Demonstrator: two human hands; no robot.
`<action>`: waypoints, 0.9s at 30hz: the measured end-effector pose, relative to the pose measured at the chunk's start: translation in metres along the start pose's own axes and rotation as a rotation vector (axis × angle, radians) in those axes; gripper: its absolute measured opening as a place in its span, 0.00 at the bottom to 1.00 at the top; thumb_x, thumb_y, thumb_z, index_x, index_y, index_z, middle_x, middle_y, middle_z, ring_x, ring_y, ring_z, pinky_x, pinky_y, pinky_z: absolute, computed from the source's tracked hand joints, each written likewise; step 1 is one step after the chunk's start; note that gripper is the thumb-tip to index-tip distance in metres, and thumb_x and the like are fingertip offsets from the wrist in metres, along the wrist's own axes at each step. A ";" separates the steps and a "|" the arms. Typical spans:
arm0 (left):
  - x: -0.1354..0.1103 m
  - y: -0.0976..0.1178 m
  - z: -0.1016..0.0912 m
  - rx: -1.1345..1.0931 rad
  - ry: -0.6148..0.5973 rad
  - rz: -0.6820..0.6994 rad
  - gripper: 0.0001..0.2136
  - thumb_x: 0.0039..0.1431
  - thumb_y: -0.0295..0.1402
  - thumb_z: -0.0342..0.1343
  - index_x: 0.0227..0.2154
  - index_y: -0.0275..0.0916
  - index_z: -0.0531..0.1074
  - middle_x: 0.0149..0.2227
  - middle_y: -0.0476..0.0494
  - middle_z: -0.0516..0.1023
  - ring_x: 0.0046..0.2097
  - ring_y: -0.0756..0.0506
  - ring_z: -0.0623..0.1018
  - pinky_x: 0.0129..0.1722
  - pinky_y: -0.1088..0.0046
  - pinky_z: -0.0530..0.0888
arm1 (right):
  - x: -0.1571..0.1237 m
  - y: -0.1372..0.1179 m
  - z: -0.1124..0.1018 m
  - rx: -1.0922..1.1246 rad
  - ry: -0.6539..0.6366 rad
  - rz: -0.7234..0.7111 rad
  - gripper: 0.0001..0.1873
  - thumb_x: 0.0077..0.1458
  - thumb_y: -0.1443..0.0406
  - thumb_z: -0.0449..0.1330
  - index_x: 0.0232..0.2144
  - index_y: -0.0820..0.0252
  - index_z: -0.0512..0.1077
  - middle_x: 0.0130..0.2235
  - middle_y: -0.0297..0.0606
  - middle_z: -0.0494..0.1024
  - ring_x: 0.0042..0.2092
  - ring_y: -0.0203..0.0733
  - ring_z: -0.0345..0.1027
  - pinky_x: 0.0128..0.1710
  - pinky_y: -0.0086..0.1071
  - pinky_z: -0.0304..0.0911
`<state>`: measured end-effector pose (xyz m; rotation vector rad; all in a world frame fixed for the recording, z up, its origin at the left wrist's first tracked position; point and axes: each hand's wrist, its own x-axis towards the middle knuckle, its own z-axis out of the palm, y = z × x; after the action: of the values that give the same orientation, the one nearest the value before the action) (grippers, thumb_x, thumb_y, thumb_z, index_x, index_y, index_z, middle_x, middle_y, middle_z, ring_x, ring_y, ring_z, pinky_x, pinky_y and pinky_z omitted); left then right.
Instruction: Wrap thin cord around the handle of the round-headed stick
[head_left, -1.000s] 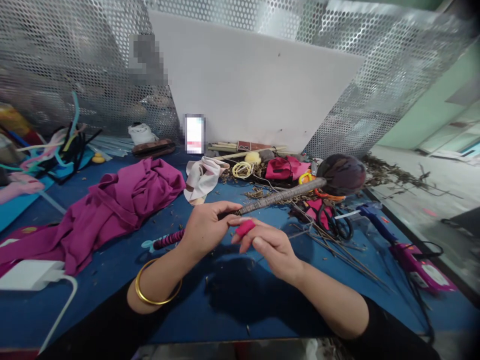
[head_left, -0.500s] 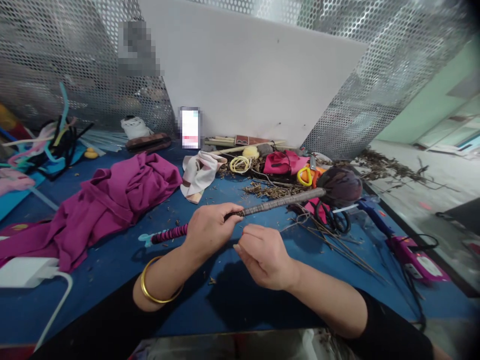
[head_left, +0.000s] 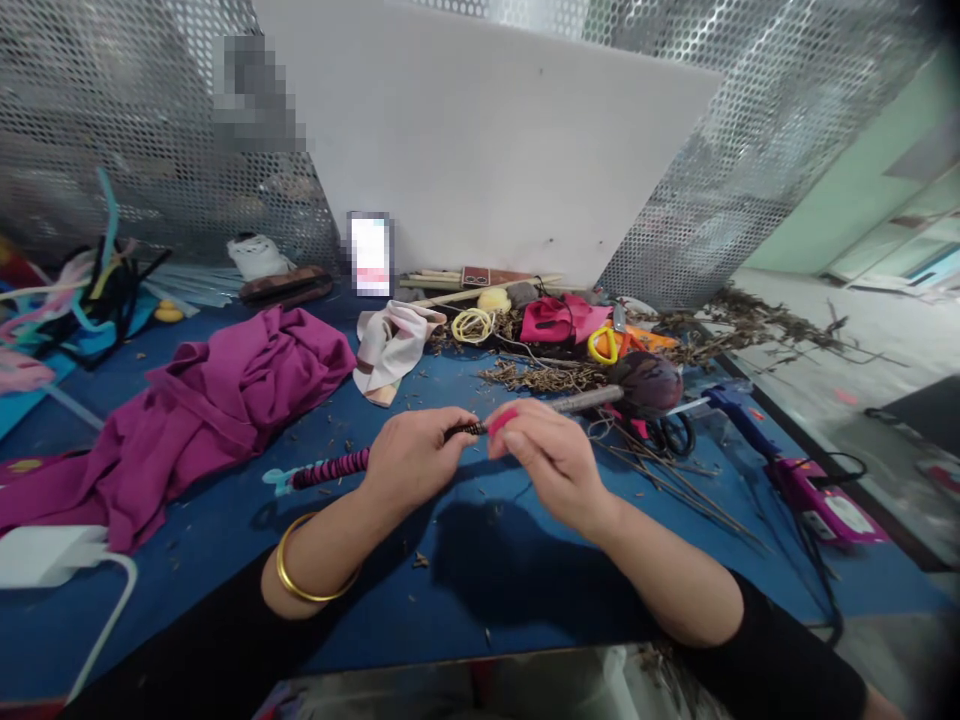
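My left hand point(head_left: 414, 455) is closed round a long wrapped stick point(head_left: 330, 468). The stick's near part is striped purple and black, with a teal tip at its left end. Its far part is grey and ends in a dark round bulb point(head_left: 646, 383). My right hand point(head_left: 546, 455) is just right of the left one, fingers pinched on the stick, with a pink cover on one fingertip. Whether it also holds a thread I cannot make out. A gold bangle point(head_left: 300, 580) circles my left wrist.
The blue table point(head_left: 225, 560) carries a magenta cloth point(head_left: 225, 400), a white rag point(head_left: 390, 345), a yellow ring point(head_left: 471, 325), black scissors point(head_left: 667, 435), dry twigs point(head_left: 540, 378), a glue gun point(head_left: 787, 470) and a white charger point(head_left: 45, 555). A white board point(head_left: 487, 160) and perforated metal stand behind.
The stick and bulb have dropped lower and nearer. My right hand moved up onto the stick beside my left hand, its pink-covered fingertip showing again.
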<state>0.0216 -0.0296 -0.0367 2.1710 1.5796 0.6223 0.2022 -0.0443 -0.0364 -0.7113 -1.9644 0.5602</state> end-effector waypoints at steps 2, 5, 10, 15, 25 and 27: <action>0.001 0.000 0.001 -0.007 -0.007 0.014 0.11 0.56 0.36 0.54 0.38 0.48 0.79 0.37 0.51 0.84 0.37 0.45 0.81 0.33 0.73 0.71 | 0.004 0.003 -0.007 -0.052 0.042 -0.007 0.14 0.64 0.65 0.49 0.29 0.57 0.70 0.32 0.38 0.78 0.37 0.41 0.70 0.46 0.40 0.62; 0.001 0.000 0.003 -0.005 -0.008 0.009 0.11 0.56 0.36 0.54 0.39 0.49 0.79 0.39 0.52 0.84 0.39 0.44 0.81 0.35 0.73 0.71 | 0.005 0.007 -0.012 -0.063 0.061 0.019 0.14 0.64 0.63 0.50 0.29 0.57 0.71 0.33 0.38 0.78 0.34 0.39 0.70 0.42 0.38 0.64; -0.001 0.001 0.003 0.060 -0.027 0.021 0.11 0.56 0.36 0.54 0.39 0.51 0.79 0.40 0.53 0.83 0.41 0.43 0.81 0.36 0.71 0.71 | 0.003 0.012 -0.010 0.080 0.025 0.067 0.15 0.65 0.63 0.50 0.30 0.59 0.72 0.34 0.41 0.76 0.38 0.39 0.72 0.41 0.35 0.67; -0.002 0.002 0.005 0.120 -0.025 0.068 0.12 0.55 0.33 0.54 0.40 0.51 0.79 0.39 0.51 0.84 0.41 0.42 0.81 0.35 0.71 0.71 | 0.004 0.018 -0.008 0.089 -0.001 0.085 0.14 0.65 0.63 0.49 0.31 0.59 0.72 0.38 0.40 0.77 0.41 0.39 0.72 0.43 0.33 0.66; -0.003 0.001 0.007 0.194 -0.013 0.146 0.10 0.57 0.34 0.53 0.38 0.46 0.78 0.38 0.49 0.83 0.40 0.41 0.81 0.36 0.69 0.71 | 0.003 0.029 -0.005 -0.019 -0.023 0.194 0.14 0.65 0.63 0.49 0.34 0.58 0.73 0.39 0.39 0.77 0.43 0.39 0.72 0.45 0.31 0.64; -0.003 0.001 0.007 0.205 -0.002 0.148 0.10 0.57 0.34 0.54 0.39 0.46 0.78 0.38 0.49 0.83 0.40 0.42 0.81 0.37 0.69 0.71 | 0.003 0.030 -0.005 -0.046 -0.035 0.212 0.14 0.65 0.64 0.48 0.34 0.58 0.73 0.39 0.39 0.77 0.43 0.39 0.72 0.45 0.31 0.64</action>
<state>0.0257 -0.0334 -0.0426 2.4552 1.5515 0.5205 0.2126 -0.0200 -0.0510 -0.9516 -1.9518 0.6599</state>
